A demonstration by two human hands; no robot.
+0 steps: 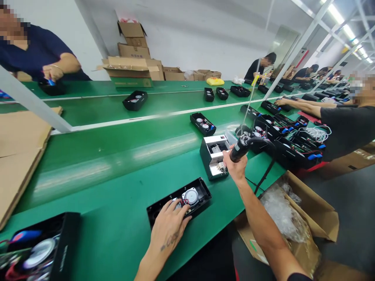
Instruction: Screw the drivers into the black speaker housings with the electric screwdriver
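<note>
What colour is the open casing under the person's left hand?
The casing is black; the head view shows it best.

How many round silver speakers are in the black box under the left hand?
2 that I can see in the black box: one in plain view right of the left hand's fingers, the other partly covered by them. More could be hidden under the hand.

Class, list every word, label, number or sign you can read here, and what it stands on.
No text reads clearly.
Near-left black casing: white side print, too blurred.
Stacked carton: print too small.
Green-sided carton: possible print, unreadable.
Left hand: tattoo, not legible.
</note>
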